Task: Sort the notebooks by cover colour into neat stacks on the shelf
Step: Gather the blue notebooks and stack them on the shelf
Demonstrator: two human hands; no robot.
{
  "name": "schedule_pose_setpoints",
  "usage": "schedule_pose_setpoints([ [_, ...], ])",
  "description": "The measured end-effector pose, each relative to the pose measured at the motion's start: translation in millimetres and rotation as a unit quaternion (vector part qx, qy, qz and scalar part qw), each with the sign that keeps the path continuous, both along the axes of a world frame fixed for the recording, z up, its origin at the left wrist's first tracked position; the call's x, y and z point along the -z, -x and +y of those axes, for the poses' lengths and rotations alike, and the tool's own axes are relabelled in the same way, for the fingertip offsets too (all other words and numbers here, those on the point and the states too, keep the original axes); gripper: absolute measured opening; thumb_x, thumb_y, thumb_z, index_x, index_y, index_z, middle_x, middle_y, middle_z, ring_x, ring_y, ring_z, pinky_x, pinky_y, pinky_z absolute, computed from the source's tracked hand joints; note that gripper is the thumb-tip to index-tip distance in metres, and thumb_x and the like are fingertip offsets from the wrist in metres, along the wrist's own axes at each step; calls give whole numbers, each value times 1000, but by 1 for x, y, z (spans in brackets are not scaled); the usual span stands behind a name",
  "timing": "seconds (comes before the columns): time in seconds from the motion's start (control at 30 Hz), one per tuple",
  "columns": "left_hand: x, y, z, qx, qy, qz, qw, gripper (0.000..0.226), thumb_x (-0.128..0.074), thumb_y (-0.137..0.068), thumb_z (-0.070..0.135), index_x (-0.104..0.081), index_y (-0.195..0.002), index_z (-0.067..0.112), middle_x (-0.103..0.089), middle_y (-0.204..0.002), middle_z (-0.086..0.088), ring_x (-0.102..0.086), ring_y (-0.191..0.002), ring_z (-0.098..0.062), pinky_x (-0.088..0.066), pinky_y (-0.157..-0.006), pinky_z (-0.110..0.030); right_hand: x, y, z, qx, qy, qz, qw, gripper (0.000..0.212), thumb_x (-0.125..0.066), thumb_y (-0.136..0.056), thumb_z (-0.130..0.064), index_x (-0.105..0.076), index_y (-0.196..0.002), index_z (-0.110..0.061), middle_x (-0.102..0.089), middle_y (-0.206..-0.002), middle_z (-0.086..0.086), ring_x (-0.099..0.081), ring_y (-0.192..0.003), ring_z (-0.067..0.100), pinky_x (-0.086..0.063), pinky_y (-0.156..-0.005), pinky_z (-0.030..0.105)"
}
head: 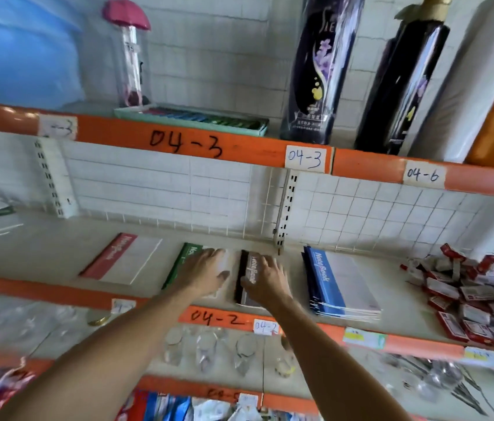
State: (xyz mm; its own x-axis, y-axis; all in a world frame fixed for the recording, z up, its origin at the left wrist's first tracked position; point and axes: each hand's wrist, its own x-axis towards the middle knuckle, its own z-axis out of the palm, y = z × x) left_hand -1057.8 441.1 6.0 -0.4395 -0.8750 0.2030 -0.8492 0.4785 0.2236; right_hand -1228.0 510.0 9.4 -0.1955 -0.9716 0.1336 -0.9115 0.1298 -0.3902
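Partly hidden green notebook (182,262) under flat left hand (201,270), right hand (265,279) spread over black notebook (247,279), motion-blurred

Both arms extended forward, bare forearms. Left hand (201,273) palm down, fingers straight. Right hand (265,282) palm down, fingers spread, slightly curled.

On the middle shelf (57,256) four lots of notebooks lie in a row: the red-spined notebook (121,258) furthest left, then the green-spined notebook (179,265), the black-spined notebook (247,279), and the blue-spined notebook stack (336,281) furthest right. The left hand (204,273) lies on the green one, the right hand (265,282) on the black. Right of the stack sits a heap of small red-and-white packets (476,296).
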Motion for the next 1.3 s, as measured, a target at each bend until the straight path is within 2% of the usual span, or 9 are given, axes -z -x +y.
schedule_pose_setpoints([
  [0.1, -1, -68, -4, -15, 24, -28, 999, 57, -59, -91, 46, -46, -141, 21, -58, -136, -2, -54, -122, -24, -46, -99, -37, 4, -62, -13, -29, -2, -6, 1000, 71, -60, -88, -46, -35, -147, -16, -35, -152, 6, -29, -139, 28, -28, -113, 41],
  [0.17, 2, -114, -7, -24, 22, -40, 999, 53, -58, -90, 47, -49, -136, 22, -61, -130, -1, -54, -119, -23, -46, -96, -37, 6, -107, -20, -42, -2, -20, 999, 71, -61, -89, -45, -35, -148, -15, -36, -151, 7, -32, -139, 28, -29, -113, 39],
  [0.27, 7, -182, -10, -53, 11, -36, 998, 57, -55, -90, 50, -46, -141, 25, -56, -137, 1, -51, -126, -23, -44, -99, -36, 10, -177, -28, -55, -12, -34, 998, 69, -62, -85, -44, -39, -144, -15, -40, -146, 7, -36, -135, 29, -32, -110, 39],
  [0.37, 5, -243, -15, -92, 5, -36, 995, 61, -56, -90, 53, -44, -145, 28, -52, -144, -1, -49, -129, -26, -40, -106, -37, 16, -241, -36, -75, -22, -39, 996, 73, -61, -87, -46, -35, -148, -16, -35, -151, 6, -31, -140, 28, -29, -113, 39],
  [0.43, 8, -283, -18, -97, -6, -53, 994, 61, -54, -91, 54, -43, -144, 27, -54, -142, -2, -47, -130, -28, -38, -108, -42, 21, -276, -40, -87, -27, -37, 995, 73, -62, -88, -45, -34, -149, -15, -34, -153, 6, -29, -142, 26, -28, -115, 39],
  [0.6, 17, -382, -25, -114, -7, -92, 989, 58, -48, -91, 57, -46, -140, 24, -57, -135, -1, -47, -127, -27, -36, -105, -40, 29, -356, -56, -99, -35, -25, 994, 72, -61, -89, -45, -34, -148, -14, -35, -152, 6, -29, -141, 27, -27, -113, 38],
  [0.7, 21, -420, -29, -115, -3, -118, 986, 58, -45, -89, 56, -47, -138, 25, -58, -133, -1, -48, -124, -27, -35, -106, -41, 31, -392, -65, -100, -45, -19, 994, 69, -60, -88, -46, -36, -145, -15, -38, -148, 7, -33, -137, 28, -29, -111, 39],
  [0.9, 20, -490, -59, -148, -5, -124, 981, 61, -48, -93, 55, -41, -143, 23, -54, -137, -2, -46, -126, -26, -35, -104, -40, 29, -471, -101, -142, -46, -30, 988, 73, -60, -90, -44, -32, -150, -16, -32, -155, 6, -27, -143, 27, -26, -115, 40],
  [1.3, 4, -610, -172, -209, 4, -144, 967, 60, -47, -92, 56, -43, -142, 24, -54, -138, -2, -46, -129, -26, -36, -107, -40, 31, -592, -247, -180, -38, -64, 981, 72, -62, -88, -44, -35, -147, -13, -35, -152, 8, -30, -140, 27, -29, -113, 38],
])
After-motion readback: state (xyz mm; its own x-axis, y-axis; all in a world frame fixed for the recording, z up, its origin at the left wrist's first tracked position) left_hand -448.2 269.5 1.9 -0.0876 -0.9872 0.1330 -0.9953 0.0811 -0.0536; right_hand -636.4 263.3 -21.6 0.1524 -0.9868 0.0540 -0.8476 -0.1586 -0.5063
